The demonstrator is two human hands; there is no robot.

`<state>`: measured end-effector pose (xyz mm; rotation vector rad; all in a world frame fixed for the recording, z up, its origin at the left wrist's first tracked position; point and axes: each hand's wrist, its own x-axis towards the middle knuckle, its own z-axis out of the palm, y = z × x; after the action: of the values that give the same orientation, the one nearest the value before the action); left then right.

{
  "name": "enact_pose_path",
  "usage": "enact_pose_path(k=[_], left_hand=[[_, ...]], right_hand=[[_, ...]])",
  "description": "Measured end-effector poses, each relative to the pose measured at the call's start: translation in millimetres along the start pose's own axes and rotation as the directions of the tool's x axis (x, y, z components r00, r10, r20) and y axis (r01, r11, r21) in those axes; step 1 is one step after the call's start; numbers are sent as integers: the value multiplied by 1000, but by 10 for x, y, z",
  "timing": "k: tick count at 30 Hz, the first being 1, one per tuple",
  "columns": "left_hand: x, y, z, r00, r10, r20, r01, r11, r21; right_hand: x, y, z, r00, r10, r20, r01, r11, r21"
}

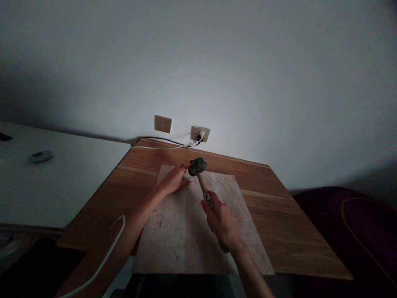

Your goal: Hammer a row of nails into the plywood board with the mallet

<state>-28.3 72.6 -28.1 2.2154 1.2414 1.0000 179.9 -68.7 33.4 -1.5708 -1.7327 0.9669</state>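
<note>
A wall socket (200, 133) with cables (164, 143) beside a switch plate (163, 123) — a white desk (56, 178) left of the wooden table (273, 215).

We see a dark grey hammer head (197, 167) on a pale tan handle (204, 186), a whitish board (182, 236) blotched with faint red, a thin zigzag (214, 180) near its top, a table (279, 207) in streaked honey-brown grain, and deep purple cloth (366, 223) at lower right.

board (186, 231) on tabletop (279, 207) | power socket (200, 134) on wall (198, 62) behind | side desk (62, 174) to left
</note>
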Motion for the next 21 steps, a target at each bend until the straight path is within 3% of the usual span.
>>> enact_pose_path(k=[3,9,16,21], left_hand=[[6,-15,9,1000,-1,-19,1,1000,-1],[29,-25,32,999,32,-10,-32,999,-44],[22,14,22,998,55,22,-55,998,-18],[-17,27,5,999,30,10,-31,997,69]], right_hand=[[-8,54,24,1000,20,16,-20,999,-39],[-47,55,8,995,14,-101,-11,999,31],[-76,1,-34,996,46,-77,-42,998,53],[-54,43,-15,993,-46,-104,40,997,-59]])
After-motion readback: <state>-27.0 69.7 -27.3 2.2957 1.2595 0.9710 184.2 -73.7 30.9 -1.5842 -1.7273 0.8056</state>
